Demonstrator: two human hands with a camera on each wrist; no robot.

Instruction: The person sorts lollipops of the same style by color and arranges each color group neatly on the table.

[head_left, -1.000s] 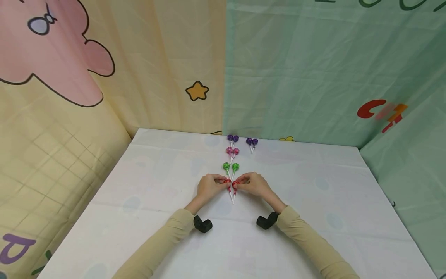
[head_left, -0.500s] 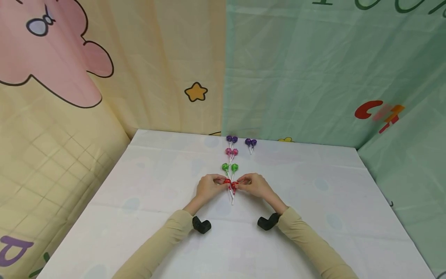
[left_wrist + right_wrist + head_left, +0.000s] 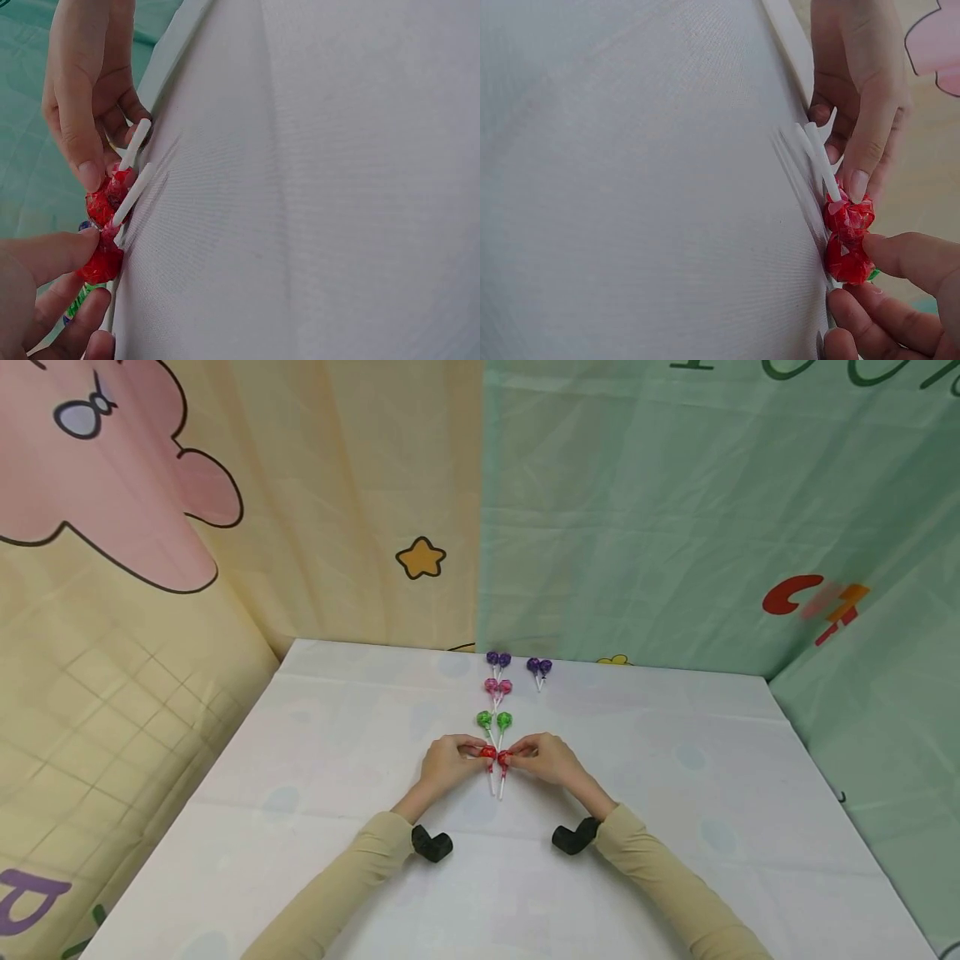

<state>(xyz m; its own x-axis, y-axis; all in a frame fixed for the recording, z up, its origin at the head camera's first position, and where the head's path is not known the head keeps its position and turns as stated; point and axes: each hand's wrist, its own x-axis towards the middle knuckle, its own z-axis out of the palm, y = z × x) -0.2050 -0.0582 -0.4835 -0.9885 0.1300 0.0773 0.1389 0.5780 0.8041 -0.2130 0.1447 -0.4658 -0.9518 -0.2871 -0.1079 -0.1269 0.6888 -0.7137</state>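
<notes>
In the head view my left hand pinches a red-wrapped lollipop by its head. My right hand pinches a second red lollipop just beside it. Both white sticks point toward me, nearly parallel. The left wrist view shows the two red heads close together, with fingertips on either side. From the right wrist, the thumb of my right hand lies against its red wrapper. Directly beyond are two green lollipops, whose sticks run down toward the red heads.
Farther back in the same column lie two pink lollipops and two purple ones. Another purple pair lies to their right near the back edge. Printed curtains rise behind the white table.
The two red heads have come closer together. Their sticks, which met at the tips in a V, now lie side by side with the left tip shifted left.
</notes>
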